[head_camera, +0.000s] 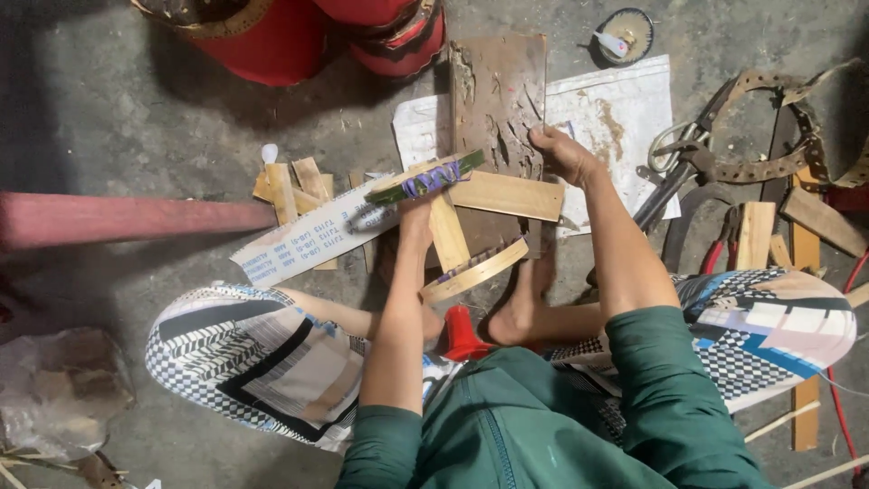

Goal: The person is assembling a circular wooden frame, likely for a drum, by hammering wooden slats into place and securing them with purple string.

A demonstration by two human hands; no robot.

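Head view, looking down at a person seated on a concrete floor (118, 136), knees spread, in patterned trousers and a green top.

Left hand (416, 217), centre of frame, is closed around a wooden slat assembly (453, 237): an upright slat runs from the hand down to a curved bamboo strip (475, 270) at lower centre. A sandpaper strip (312, 240), white backing up, trails from this hand toward the left of the frame. Just above the hand sits a green stick wrapped in purple thread (427, 179), lying on a diagonal, high end to the right.

Right hand (563, 154), centre-right, is closed with fingers curled over the right end of a flat wooden slat (505, 194). That slat's long axis runs left to right across the frame, and its left end meets the assembly at the left hand. The hands thus sit at opposite ends of the slat, the right one further up the frame.

Behind the work: a worn wooden board (498, 100) on a white sheet (615, 109). Upper right: a small round tin (625, 34). Right: large shears (679, 172), leather straps (778, 154), wood offcuts (756, 234). A red bucket (272, 41) stands at the top left, and a red cone-shaped thing (462, 335) sits between the legs.
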